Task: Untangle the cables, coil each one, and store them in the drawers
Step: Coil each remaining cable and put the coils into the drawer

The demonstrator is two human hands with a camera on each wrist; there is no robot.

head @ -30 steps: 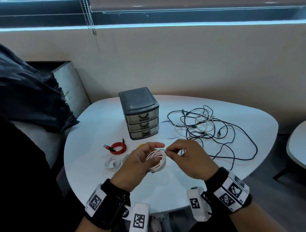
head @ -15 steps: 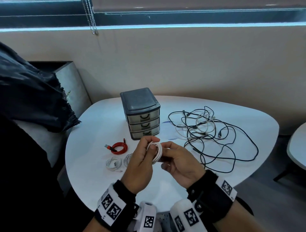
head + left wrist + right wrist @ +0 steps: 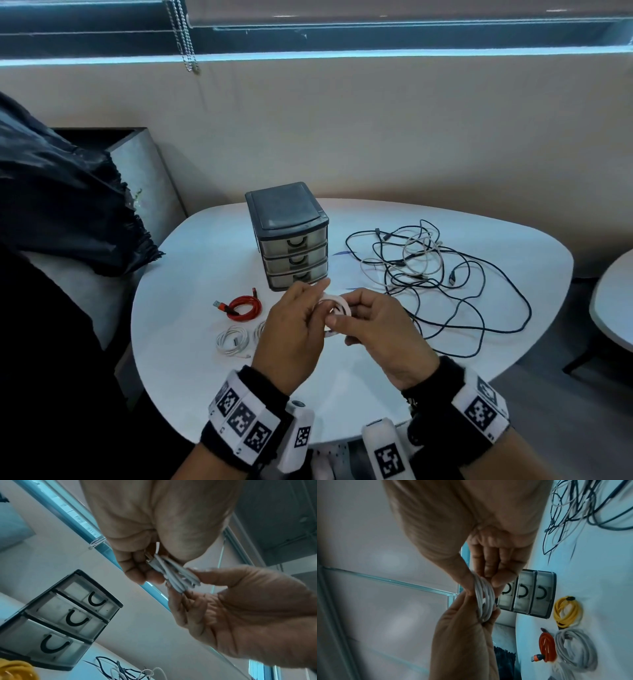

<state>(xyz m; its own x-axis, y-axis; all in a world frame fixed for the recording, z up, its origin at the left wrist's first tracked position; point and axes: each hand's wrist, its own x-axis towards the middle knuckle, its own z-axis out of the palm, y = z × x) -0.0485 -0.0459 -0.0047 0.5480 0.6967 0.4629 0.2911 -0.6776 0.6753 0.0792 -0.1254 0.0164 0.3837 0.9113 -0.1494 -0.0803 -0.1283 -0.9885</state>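
Observation:
Both hands hold a small white cable coil above the table's front middle. My left hand grips its left side, fingers curled round the loops. My right hand pinches the coil's right side between thumb and fingers. The grey three-drawer unit stands just behind the hands, all drawers closed. A tangle of black and white cables lies to the right. A red coil, white coils and a yellow coil lie on the table to the left.
The white rounded table ends close to my wrists. A dark cloth lies over a grey seat at the left. Another white table edge shows at the far right. A bead chain hangs from the window blind.
The hands have come closer together around the white coil and lifted it slightly toward the drawer unit. The loose cable end that the right hand pinched a second ago is now gathered into the coil.

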